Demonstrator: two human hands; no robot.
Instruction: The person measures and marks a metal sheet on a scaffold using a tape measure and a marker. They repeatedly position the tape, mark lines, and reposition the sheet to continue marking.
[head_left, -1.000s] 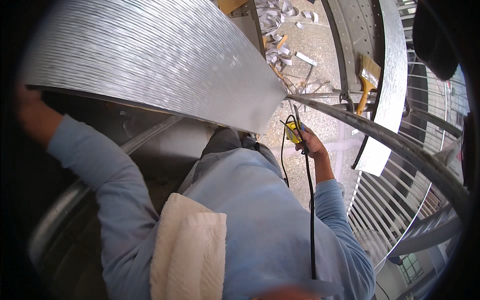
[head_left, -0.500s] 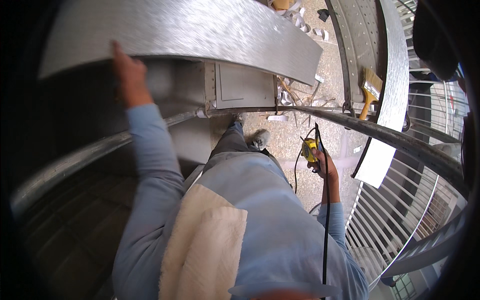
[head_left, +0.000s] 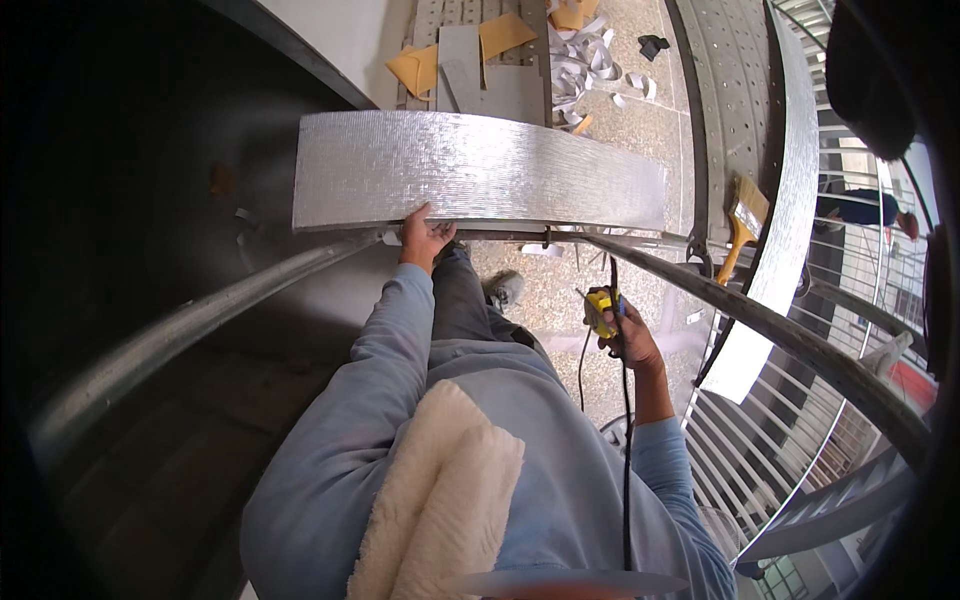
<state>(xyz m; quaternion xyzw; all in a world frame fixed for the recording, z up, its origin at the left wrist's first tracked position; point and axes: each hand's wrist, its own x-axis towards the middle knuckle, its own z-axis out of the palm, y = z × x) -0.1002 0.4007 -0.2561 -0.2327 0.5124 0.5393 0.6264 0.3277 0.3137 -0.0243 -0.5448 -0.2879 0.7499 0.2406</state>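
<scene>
My left hand (head_left: 425,241) grips the near edge of a foil-faced insulation strip (head_left: 470,165), its thumb on the shiny silver top and the other fingers partly hidden below the edge. The strip lies crosswise in front of me, just beyond a metal pipe rail. In my right hand (head_left: 634,337) is a yellow and black tape measure (head_left: 604,312), held apart from the strip over the speckled floor. A black cord (head_left: 627,450) runs down past that hand.
The pipe rail (head_left: 800,320) crosses before me. A paintbrush (head_left: 742,228) rests on a perforated metal plank (head_left: 725,90) at right, beside another foil strip (head_left: 765,310). Curled white scraps (head_left: 580,65) and yellow pieces (head_left: 508,36) lie beyond. A person (head_left: 868,208) is at far right.
The foil strip has come down and nearer, and scraps and boards behind it now show. My left hand has moved right along its edge. The right hand still holds the tape measure.
</scene>
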